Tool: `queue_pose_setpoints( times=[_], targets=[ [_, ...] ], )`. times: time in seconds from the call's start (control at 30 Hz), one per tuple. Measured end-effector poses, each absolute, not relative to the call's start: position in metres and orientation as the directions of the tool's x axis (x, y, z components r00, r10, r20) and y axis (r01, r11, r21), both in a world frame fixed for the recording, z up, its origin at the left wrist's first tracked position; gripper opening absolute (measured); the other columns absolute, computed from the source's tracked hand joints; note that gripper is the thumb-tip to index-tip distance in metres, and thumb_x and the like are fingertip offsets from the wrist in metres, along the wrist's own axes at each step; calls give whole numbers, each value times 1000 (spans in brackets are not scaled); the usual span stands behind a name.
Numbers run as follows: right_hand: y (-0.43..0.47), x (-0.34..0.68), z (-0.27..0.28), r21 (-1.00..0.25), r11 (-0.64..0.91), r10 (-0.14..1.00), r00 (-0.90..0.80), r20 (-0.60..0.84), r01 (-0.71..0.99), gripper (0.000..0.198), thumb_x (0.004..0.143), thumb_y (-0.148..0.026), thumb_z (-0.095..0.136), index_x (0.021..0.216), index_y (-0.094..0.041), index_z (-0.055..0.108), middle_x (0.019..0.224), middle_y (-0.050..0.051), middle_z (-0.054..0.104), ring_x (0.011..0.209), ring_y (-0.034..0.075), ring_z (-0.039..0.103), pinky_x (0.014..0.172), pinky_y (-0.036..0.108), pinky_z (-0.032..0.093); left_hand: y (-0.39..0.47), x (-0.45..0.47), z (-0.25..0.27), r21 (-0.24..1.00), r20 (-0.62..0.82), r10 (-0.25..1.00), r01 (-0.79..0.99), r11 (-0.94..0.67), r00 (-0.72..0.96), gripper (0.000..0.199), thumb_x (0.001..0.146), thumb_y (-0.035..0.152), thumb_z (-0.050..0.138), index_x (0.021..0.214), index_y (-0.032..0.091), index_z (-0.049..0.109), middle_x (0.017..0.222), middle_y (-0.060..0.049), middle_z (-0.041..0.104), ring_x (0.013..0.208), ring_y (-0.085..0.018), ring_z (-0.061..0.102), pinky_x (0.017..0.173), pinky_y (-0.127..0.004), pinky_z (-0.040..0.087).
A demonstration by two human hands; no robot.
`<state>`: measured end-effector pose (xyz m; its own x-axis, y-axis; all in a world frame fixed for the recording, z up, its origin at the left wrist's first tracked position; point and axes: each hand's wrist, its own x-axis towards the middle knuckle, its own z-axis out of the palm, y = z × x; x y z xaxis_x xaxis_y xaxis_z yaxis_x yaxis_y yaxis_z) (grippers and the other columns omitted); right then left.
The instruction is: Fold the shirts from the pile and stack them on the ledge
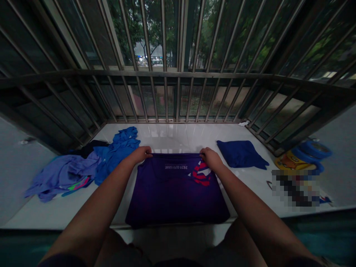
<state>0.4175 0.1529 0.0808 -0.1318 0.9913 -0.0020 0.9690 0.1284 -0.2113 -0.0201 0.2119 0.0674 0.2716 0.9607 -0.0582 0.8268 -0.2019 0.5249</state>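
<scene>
A dark purple shirt (pixel 175 196) with a red and white print and pale lettering lies spread on the white tiled sill, its near end at the front edge. My left hand (pixel 143 152) pinches its far left corner between thumb and fingers. At the far right corner, beside the red print, my right hand (pixel 210 156) grips the cloth the same way. The far edge runs straight between both hands. To the right lies a folded dark blue garment (pixel 241 154), apart from the shirt.
Crumpled clothes lie at the left: a lavender garment (pixel 65 172), a bright blue one (pixel 118 148) and a dark one behind. At the right stand yellow and blue containers (pixel 300 159) near a blurred-out patch. Metal window bars (pixel 178 74) enclose the sill's back and sides.
</scene>
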Motion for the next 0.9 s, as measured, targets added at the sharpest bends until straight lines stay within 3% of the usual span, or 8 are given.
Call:
queue_pose_setpoints(
  times=[0.2,0.33,0.4,0.5,0.63,0.73,0.9],
  targets=[
    [138,420,115,-270,150,974,-95,207,951,24,107,-23,54,121,-20,74,125,11,69,106,22,70,91,30,52,185,-23,103,550,133,977,808,-213,168,21,92,44,66,98,24,68,83,-1,74,77,-23,71,76,-33,53],
    [66,434,89,-336,260,933,-145,331,905,23,107,-26,53,115,-23,74,120,11,71,108,25,72,93,35,59,105,-36,83,572,307,924,733,-369,227,17,95,41,64,98,26,70,112,-8,78,105,-28,74,96,-41,59],
    [21,441,60,-338,286,933,-180,311,897,25,108,-28,51,113,-25,75,121,11,72,110,26,73,97,38,62,57,-42,57,575,256,934,738,-354,248,15,95,36,61,97,28,73,126,-9,77,122,-29,72,110,-45,58],
    [-36,447,11,-309,337,927,-255,276,889,26,106,-26,52,114,-29,77,122,11,76,113,28,75,99,43,65,-4,-48,13,521,142,960,807,-280,241,24,98,35,57,105,33,79,135,-9,77,128,-30,72,115,-49,58],
    [-73,452,-32,-281,378,901,-281,329,882,35,102,-17,51,122,-28,77,127,12,78,118,30,76,105,50,65,-52,-52,-28,425,116,965,866,-264,237,40,99,36,55,131,37,78,155,-8,68,141,-34,67,124,-57,54],
    [-73,452,-38,-296,372,903,-270,334,880,36,103,-17,52,129,-26,75,136,12,76,125,30,73,113,53,61,-61,-50,-40,369,114,960,886,-280,256,49,100,40,56,146,33,70,165,-10,59,150,-36,60,128,-62,47],
    [-32,453,-20,-328,359,920,-273,280,874,35,106,-18,47,128,-21,74,138,15,74,131,29,71,115,53,59,-27,-34,-28,308,82,958,907,-286,274,53,104,35,49,153,22,63,172,-17,48,158,-36,50,129,-67,41]
  ],
)
